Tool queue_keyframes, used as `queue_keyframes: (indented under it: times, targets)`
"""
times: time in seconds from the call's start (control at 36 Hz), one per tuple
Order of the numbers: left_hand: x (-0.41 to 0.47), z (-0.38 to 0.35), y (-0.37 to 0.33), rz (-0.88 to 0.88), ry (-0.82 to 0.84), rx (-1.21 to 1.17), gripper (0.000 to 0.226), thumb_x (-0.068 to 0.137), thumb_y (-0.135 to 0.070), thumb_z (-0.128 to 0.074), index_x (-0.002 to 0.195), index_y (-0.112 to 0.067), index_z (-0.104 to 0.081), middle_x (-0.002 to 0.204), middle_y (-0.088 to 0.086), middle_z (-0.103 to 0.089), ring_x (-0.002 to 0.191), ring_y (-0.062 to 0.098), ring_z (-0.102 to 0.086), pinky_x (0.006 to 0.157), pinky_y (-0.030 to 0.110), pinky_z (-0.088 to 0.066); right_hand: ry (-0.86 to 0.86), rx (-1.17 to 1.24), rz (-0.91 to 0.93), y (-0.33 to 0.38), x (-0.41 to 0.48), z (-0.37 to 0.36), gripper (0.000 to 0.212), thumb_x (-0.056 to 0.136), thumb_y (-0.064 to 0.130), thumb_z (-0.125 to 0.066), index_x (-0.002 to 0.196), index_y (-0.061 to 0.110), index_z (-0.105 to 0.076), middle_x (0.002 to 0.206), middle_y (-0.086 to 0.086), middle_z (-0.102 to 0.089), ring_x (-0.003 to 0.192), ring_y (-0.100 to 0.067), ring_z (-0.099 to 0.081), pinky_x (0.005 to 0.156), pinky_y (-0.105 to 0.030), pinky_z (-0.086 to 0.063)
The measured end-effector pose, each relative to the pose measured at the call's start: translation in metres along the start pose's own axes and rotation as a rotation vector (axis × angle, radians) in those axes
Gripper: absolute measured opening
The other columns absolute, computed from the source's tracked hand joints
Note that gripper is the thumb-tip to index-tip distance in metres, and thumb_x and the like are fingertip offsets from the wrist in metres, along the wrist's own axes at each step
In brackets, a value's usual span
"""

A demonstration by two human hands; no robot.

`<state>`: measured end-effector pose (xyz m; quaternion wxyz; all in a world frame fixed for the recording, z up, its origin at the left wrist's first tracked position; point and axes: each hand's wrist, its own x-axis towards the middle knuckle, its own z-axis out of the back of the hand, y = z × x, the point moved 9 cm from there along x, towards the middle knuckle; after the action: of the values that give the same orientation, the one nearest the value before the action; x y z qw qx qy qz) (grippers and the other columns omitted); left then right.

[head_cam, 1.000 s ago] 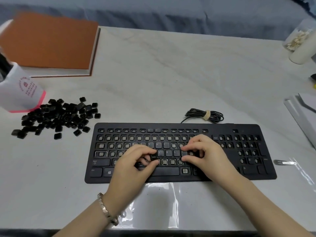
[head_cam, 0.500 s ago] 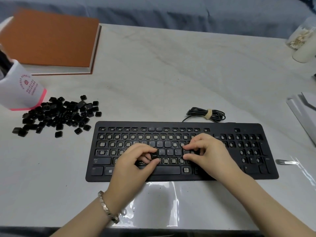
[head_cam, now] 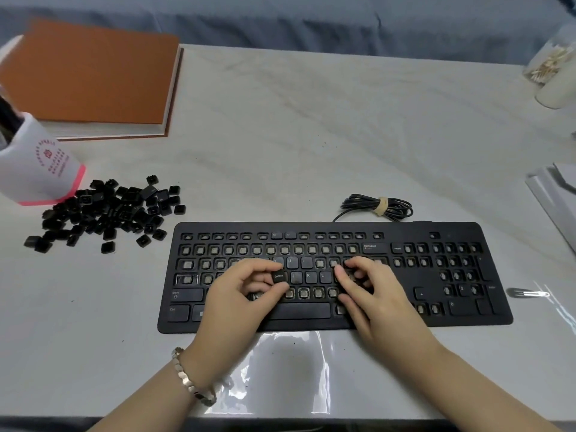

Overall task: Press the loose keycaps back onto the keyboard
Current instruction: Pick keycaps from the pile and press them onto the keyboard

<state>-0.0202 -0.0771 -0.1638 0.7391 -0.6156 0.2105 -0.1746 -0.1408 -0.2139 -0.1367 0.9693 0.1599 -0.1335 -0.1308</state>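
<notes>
A black keyboard (head_cam: 452,310) lies at the table's front centre, most of its key sockets bare. A few caps sit in place, among them the space bar, Backspace and some letters. My left hand (head_cam: 240,294) hovers over the middle rows and pinches a black keycap marked Delete (head_cam: 279,276) between thumb and forefinger. My right hand (head_cam: 367,288) rests on the keyboard just right of the letter keys, fingers curled down on the sockets; what lies under the fingertips is hidden. A heap of loose black keycaps (head_cam: 109,210) lies on the table to the left.
A white and pink cup (head_cam: 40,169) stands by the heap. An orange-covered book (head_cam: 90,76) lies at the back left. The coiled keyboard cable (head_cam: 378,207) sits behind the keyboard. A jar (head_cam: 551,67) stands back right, white sheets (head_cam: 554,188) and a small metal clip (head_cam: 528,294) at the right.
Both hands have stayed over the keyboard's middle. The left hand still pinches the Delete keycap; the right fingers have shifted slightly on the sockets.
</notes>
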Motion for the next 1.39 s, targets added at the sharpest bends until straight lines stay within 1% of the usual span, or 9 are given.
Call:
queue_keyframes:
  times: [0.19,0.33,0.44,0.58,0.69,0.78,0.86,1.06,1.39]
  targets:
    - [0.004,0.001,-0.004,0.033,0.018,-0.098,0.039,0.068,0.005,-0.074,0.076,-0.034,-0.074,0.083,0.008,-0.068,0.069,0.006,-0.063,0.071,0.012,-0.049,0.017,0.05,-0.041,-0.002,0.004,0.003,0.029,0.081,0.013,-0.06,0.106,0.001,-0.067,0.103,-0.016,-0.059,0.086,-0.028,-0.056,0.077,-0.036,-0.049]
    - [0.002,-0.013,-0.022,-0.035,0.1,-0.09,0.045,0.065,0.013,-0.073,0.069,-0.031,-0.073,0.078,-0.008,-0.068,0.066,-0.002,-0.063,0.065,0.007,-0.047,0.013,0.327,-0.208,-0.006,0.022,0.013,0.016,0.081,0.017,-0.068,0.096,0.012,-0.072,0.09,0.005,-0.059,0.09,-0.005,-0.047,0.085,-0.002,-0.028]
    - [0.001,-0.03,-0.035,-0.105,0.182,0.034,0.043,0.062,0.005,-0.079,0.071,-0.036,-0.071,0.078,-0.012,-0.066,0.06,0.0,-0.059,0.058,0.009,-0.046,0.094,0.862,-0.464,-0.006,0.023,0.0,0.018,0.074,0.017,-0.073,0.084,0.029,-0.066,0.068,0.012,-0.066,0.066,0.0,-0.06,0.067,-0.01,-0.047]
    - [-0.001,-0.054,-0.044,-0.178,0.261,0.131,0.04,0.061,0.002,-0.081,0.068,-0.035,-0.068,0.068,-0.004,-0.063,0.049,0.002,-0.048,0.053,0.011,-0.043,0.141,1.04,-0.539,-0.007,0.013,0.0,0.02,0.076,0.002,-0.069,0.078,0.022,-0.068,0.066,0.007,-0.067,0.059,-0.001,-0.061,0.06,-0.015,-0.051]
    - [-0.005,-0.076,-0.056,-0.362,0.323,0.355,0.032,0.064,-0.006,-0.082,0.078,-0.029,-0.065,0.079,-0.011,-0.06,0.076,0.002,-0.056,0.072,0.01,-0.043,0.072,1.1,-0.598,-0.031,-0.002,0.01,0.023,0.08,-0.007,-0.062,0.078,0.016,-0.066,0.056,0.005,-0.066,0.054,-0.004,-0.062,0.055,-0.015,-0.051]
    - [-0.006,-0.086,-0.056,-0.438,0.344,0.527,0.026,0.072,-0.015,-0.077,0.096,-0.02,-0.067,0.103,-0.02,-0.055,0.101,-0.005,-0.048,0.093,0.005,-0.031,-0.016,1.104,-0.657,-0.06,-0.013,0.024,0.023,0.08,-0.009,-0.06,0.077,0.013,-0.067,0.059,-0.001,-0.068,0.058,-0.008,-0.066,0.058,-0.013,-0.051]
    - [-0.003,-0.089,-0.051,-0.465,0.31,0.739,0.042,0.077,-0.026,-0.073,0.117,-0.016,-0.062,0.132,-0.004,-0.049,0.128,0.014,-0.041,0.111,0.031,-0.028,-0.116,1.048,-0.716,-0.092,-0.023,0.042,0.025,0.074,-0.007,-0.068,0.078,0.018,-0.068,0.062,0.003,-0.07,0.06,-0.006,-0.066,0.06,-0.01,-0.049]
    - [0.009,-0.087,-0.031,-0.422,0.29,1.114,0.081,0.083,-0.066,-0.035,0.148,-0.024,-0.011,0.157,0.0,0.002,0.143,0.012,0.01,0.112,0.026,0.017,-0.189,0.622,-0.673,-0.137,-0.02,0.07,0.021,0.069,0.005,-0.076,0.078,0.022,-0.068,0.066,0.006,-0.065,0.053,-0.003,-0.061,0.063,-0.011,-0.051]
    - [0.006,-0.089,-0.029,-0.409,0.3,1.186,0.073,0.084,-0.058,-0.029,0.136,-0.01,-0.045,0.146,0.013,-0.035,0.137,0.027,-0.03,0.112,0.04,-0.014,0.01,0.258,-0.432,-0.144,0.017,0.061,0.019,0.067,0.013,-0.079,0.083,0.019,-0.071,0.072,0.013,-0.055,0.067,0.003,-0.053,0.063,-0.003,-0.035]
